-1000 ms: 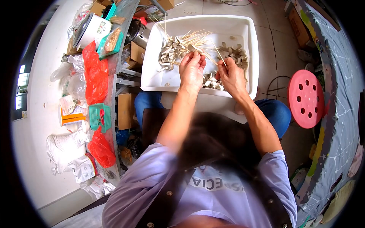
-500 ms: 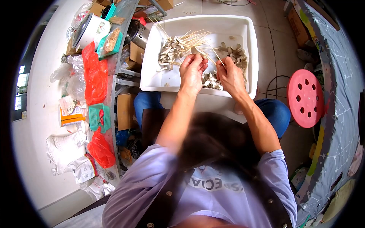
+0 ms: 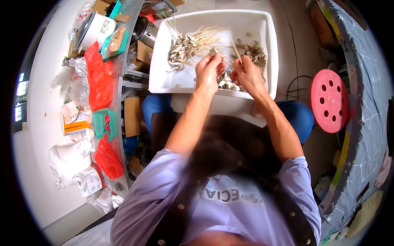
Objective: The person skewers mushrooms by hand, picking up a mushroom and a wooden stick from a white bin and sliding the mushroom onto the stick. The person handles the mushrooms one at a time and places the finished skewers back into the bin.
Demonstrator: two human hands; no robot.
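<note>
My left hand [image 3: 208,73] is closed, thumb and fingers pinching a grey-beige, curled piece of food [image 3: 214,52] over the tub. Close beside it, my right hand [image 3: 247,75] is closed round thin wooden skewers [image 3: 235,50], whose upper ends stick out above the fingers. Both hands hover at the near side of the white plastic tub [image 3: 153,78]. Inside, at the left, lies a heap of threaded skewers [image 3: 182,50], their bare sticks fanning to the upper right. Loose grey-beige pieces [image 3: 256,53] lie in the tub's right part, partly hidden by my right hand.
On the left, a shelf top carries red plastic bags [image 3: 99,80], a green basket [image 3: 99,130] with red-handled scissors, and a white bucket [image 3: 95,30]. A red round stool [image 3: 329,101] stands on the right, beside a grey cloth-covered edge [image 3: 369,123].
The skewers in my right hand now point more upright, and my two hands sit a little further apart. The whole view has shifted slightly.
</note>
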